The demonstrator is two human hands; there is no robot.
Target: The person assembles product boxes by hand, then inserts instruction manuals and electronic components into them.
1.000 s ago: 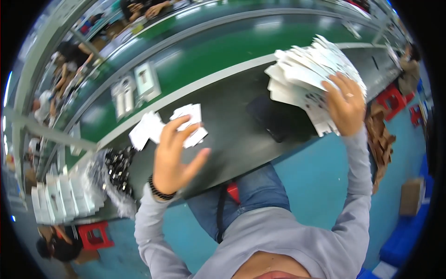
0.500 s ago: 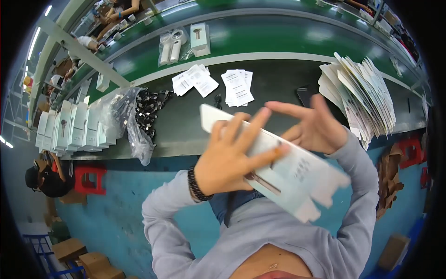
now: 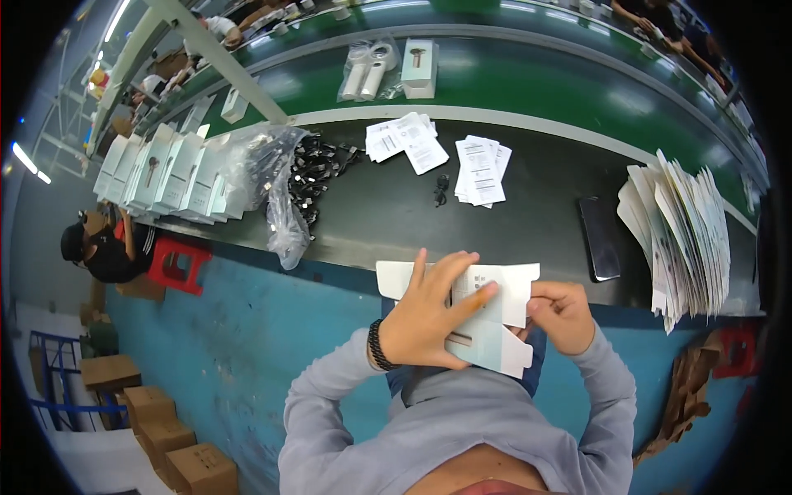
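Observation:
A pale blue-and-white folding carton (image 3: 487, 332), with flaps standing out at its ends, is held in front of my body just off the bench edge. My left hand (image 3: 429, 318) lies across it with fingers spread over the top panel, gripping it. At the carton's right end, my right hand (image 3: 565, 318) is closed, thumb and forefinger pinched at the end flap. Some of its fingers are hidden behind the carton.
On the dark bench lie printed leaflets (image 3: 483, 169), a small coiled black cable (image 3: 441, 190), a phone (image 3: 600, 238) and a stack of flat cartons (image 3: 681, 235). At left, a plastic bag (image 3: 285, 227) of black cables adjoins a row of boxes (image 3: 169, 173). A green conveyor (image 3: 528, 87) runs behind.
The carton has turned level and come closer to my body. My right hand has moved from loosely open above the carton to a pinch at its right end. The whole view has shifted.

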